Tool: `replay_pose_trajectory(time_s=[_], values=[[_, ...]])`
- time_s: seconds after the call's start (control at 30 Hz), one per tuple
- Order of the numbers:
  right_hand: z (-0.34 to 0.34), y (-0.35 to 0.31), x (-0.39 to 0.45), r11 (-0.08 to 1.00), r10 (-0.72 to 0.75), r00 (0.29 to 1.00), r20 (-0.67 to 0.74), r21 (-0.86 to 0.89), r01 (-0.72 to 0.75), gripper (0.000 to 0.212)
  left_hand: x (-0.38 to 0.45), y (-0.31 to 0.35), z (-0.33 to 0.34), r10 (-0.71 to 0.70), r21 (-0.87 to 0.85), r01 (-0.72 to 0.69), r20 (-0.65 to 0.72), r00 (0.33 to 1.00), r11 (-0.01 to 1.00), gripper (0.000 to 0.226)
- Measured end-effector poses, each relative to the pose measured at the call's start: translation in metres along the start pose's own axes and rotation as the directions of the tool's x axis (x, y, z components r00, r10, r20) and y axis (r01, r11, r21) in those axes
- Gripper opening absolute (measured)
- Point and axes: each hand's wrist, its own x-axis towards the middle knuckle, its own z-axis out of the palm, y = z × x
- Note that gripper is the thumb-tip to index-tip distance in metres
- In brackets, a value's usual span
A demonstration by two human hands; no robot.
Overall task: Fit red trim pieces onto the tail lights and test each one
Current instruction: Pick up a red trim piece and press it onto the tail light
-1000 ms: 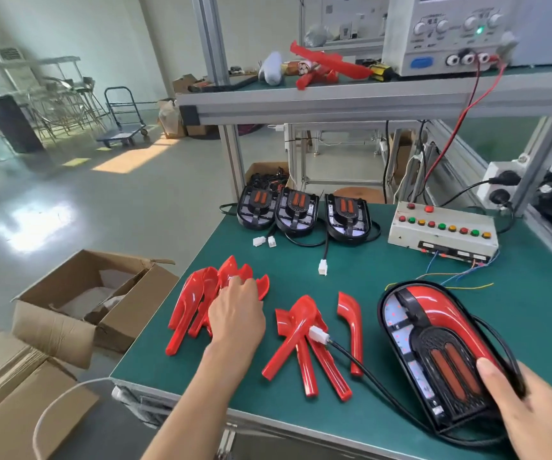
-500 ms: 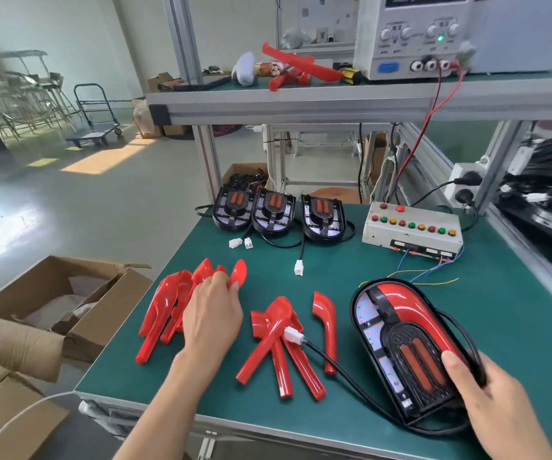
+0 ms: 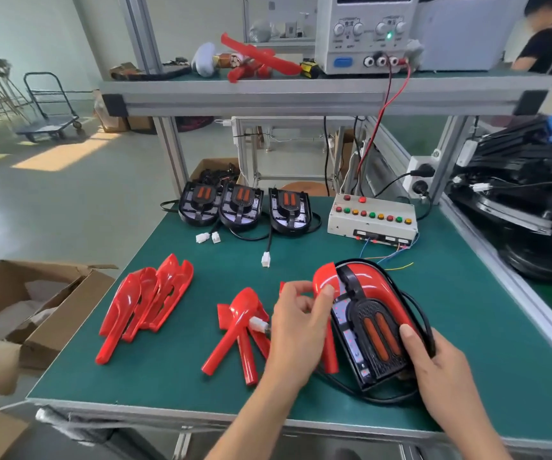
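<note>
A black tail light [image 3: 372,322] with orange lenses lies on the green bench; a red trim piece sits along its right side. My right hand [image 3: 440,370] grips its near right edge. My left hand [image 3: 296,327] holds a red trim piece [image 3: 322,280] against the light's left side, thumb on its curved top. Two piles of red trim pieces lie to the left, one pile [image 3: 148,300] far left, the other pile [image 3: 238,330] next to my left hand. Three more tail lights [image 3: 244,207] stand at the bench's far edge.
A white test box [image 3: 372,220] with coloured buttons sits at the back right, wired to a power supply [image 3: 366,31] on the shelf. White connectors [image 3: 265,259] lie loose on the mat. An open cardboard box [image 3: 32,307] stands left of the bench. A person [image 3: 548,38] is at far right.
My left hand left the far-left pile, carrying a red trim piece to the right, and now holds it against the tail light. My right hand stays on the light.
</note>
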Motion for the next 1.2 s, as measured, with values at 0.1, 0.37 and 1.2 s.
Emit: replay_pose_trajectory(time_s=[0.1,0.37,1.2], values=[[-0.001,0.003,0.001,0.999,0.021,0.999,-0.034,0.033,-0.020,0.045,-0.004,0.001,0.014,0.004,0.092,0.000,-0.039,0.999,0.996,0.022],[0.000,0.004,0.000,0.998,0.043,0.999,-0.031,0.055,-0.041,0.049,-0.006,0.015,0.022,0.241,0.611,-0.147,-0.073,0.968,0.778,0.035],[-0.004,0.004,0.000,0.999,-0.005,0.999,-0.041,0.039,0.007,0.047,-0.005,-0.011,0.041,0.572,0.704,-0.386,-0.035,0.820,0.597,0.040]])
